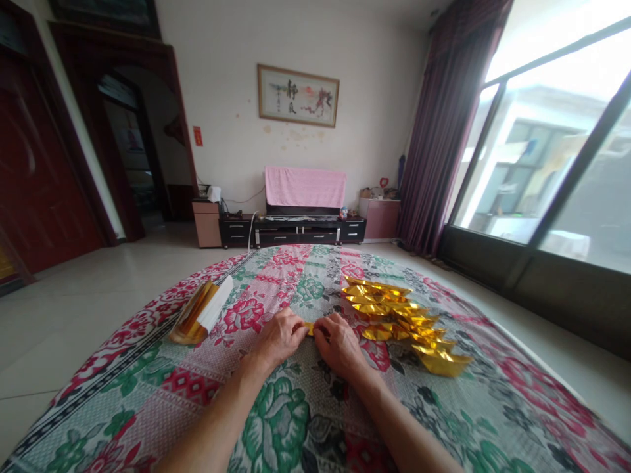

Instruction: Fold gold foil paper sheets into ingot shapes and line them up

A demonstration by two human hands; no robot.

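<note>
A small piece of gold foil paper (309, 328) shows between my two hands, low over the flowered cloth; most of it is hidden by my fingers. My left hand (284, 332) grips its left end, fingers curled. On its right end, my right hand (339, 340) is closed in the same way. Just right of my right hand lie several folded gold paper ingots (394, 309), overlapping in a slanting row. Over to the left rests a stack of gold foil sheets (196, 314), with a white face along its right side.
The flowered cloth (276, 427) covers a wide rounded surface under my hands. Beyond its far edge stands a low black TV cabinet (296, 231) with a pink cloth (305, 186) draped above it. A purple curtain (434, 131) and large windows are at the right.
</note>
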